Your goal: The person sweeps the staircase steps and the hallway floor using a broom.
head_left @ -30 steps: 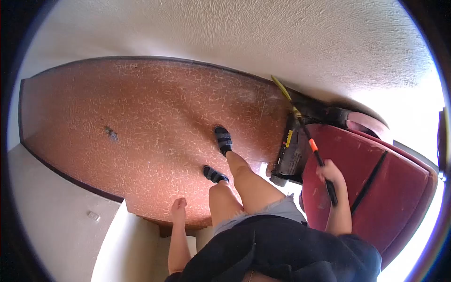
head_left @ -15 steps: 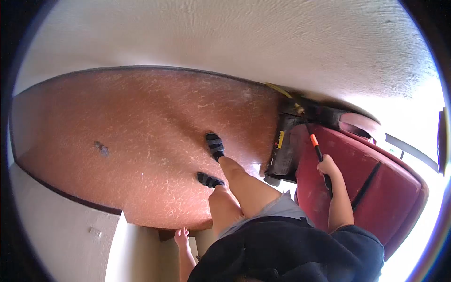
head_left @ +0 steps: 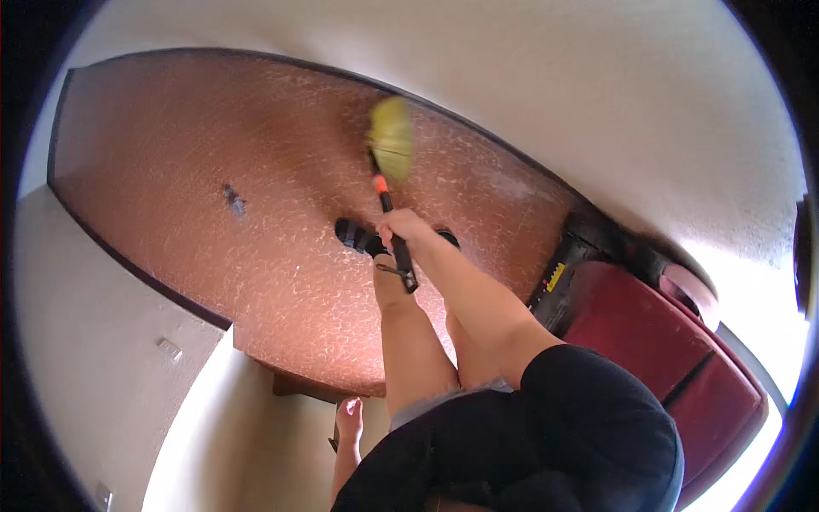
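Note:
My right hand (head_left: pixel 405 229) is wrapped round the black handle of a broom (head_left: pixel 393 141), held out in front of my legs. The broom has an orange collar and a yellow-green head, smeared by motion, over the floor near the far wall. A loop hangs at the handle's near end. My left hand (head_left: pixel 350 418) hangs low at the left side, loosely curled with nothing visible in it. A small dark clump of debris (head_left: pixel 234 200) lies on the reddish floor (head_left: pixel 290 282), left of the broom and apart from it.
A dark red padded seat (head_left: pixel 631 333) stands at the right, beside a black box-like item with a yellow label (head_left: pixel 554 277). A pale wall (head_left: pixel 546 94) runs along the far side. At the left is another wall with a switch plate (head_left: pixel 169 348).
My right hand has swung the broom left, away from the red seat and out over the floor. My feet have shifted and the view has turned. My left hand stays low at the side.

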Demonstrator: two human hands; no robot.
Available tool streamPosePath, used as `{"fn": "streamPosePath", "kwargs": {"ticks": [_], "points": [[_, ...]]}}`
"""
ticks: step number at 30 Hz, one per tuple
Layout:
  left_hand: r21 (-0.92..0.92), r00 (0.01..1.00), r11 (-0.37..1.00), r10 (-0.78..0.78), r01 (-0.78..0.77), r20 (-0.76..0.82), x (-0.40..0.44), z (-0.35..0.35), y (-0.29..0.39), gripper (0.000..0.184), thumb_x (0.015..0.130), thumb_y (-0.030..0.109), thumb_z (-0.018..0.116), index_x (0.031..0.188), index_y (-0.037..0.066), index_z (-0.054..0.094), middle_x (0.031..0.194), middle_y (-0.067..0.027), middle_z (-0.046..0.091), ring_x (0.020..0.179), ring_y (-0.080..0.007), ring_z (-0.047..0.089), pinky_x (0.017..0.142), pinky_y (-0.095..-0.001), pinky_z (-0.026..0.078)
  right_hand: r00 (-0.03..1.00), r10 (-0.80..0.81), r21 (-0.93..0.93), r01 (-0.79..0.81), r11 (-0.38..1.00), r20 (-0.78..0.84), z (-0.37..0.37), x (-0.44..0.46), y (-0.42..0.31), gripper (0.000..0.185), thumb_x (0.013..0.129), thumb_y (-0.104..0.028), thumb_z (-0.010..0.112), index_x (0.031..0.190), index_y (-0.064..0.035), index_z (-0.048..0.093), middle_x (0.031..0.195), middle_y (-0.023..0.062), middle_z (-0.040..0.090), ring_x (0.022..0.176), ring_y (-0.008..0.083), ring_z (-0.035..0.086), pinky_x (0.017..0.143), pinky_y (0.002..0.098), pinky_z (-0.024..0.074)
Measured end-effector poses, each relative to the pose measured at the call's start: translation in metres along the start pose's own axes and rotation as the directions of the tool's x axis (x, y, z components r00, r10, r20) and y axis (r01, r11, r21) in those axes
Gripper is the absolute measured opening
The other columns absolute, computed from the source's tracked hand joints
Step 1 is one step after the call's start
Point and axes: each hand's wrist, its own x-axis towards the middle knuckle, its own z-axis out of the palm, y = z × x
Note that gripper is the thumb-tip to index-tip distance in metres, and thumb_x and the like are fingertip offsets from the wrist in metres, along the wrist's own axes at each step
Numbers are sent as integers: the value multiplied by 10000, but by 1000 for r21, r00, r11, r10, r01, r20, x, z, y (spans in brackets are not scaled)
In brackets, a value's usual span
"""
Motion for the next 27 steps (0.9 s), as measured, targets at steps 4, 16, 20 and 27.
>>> {"fn": "streamPosePath", "kwargs": {"ticks": [4, 16, 20, 27], "points": [[-309, 960, 920, -273, 243, -58, 30, -44, 21, 271, 807, 234, 565, 918, -13, 570, 799, -90, 603, 706, -162, 580, 628, -283, 457, 971, 35, -439, 76, 895, 238, -34, -9, -24, 204, 794, -160, 494, 614, -66, 515, 449, 15, 451, 362, 99, 414, 331, 246, 294], [-563, 921, 764, -390, 315, -14, 75, -72, 9, 259, 816, 230, 565, 941, 3, 584, 783, -122, 621, 703, -166, 614, 611, -270, 463, 915, 341, 309, -267, 913, -218, -7, -29, -64, 140, 752, -68, 467, 631, -66, 537, 442, -21, 363, 318, 94, 361, 288, 201, 294], [-556, 929, 773, -371, 305, -6, 56, -75, 1, 248, 821, 220, 565, 951, 9, 581, 787, -107, 618, 726, -146, 606, 625, -272, 465, 952, 220, -81, -242, 967, -210, 169, 105, -88, 438, 831, -290, 486, 447, -152, 328, 408, -23, 352, 331, 124, 363, 293, 236, 269], [-520, 896, 781, -440, 347, -64, 51, -85, -12, 232, 813, 219, 554, 912, 12, 582, 759, -88, 620, 671, -132, 599, 583, -273, 470, 915, 38, -217, 55, 975, 401, 276, 185, -158, 334, 788, -172, 506, 500, -156, 337, 418, -31, 339, 325, 97, 333, 325, 212, 243]]}}
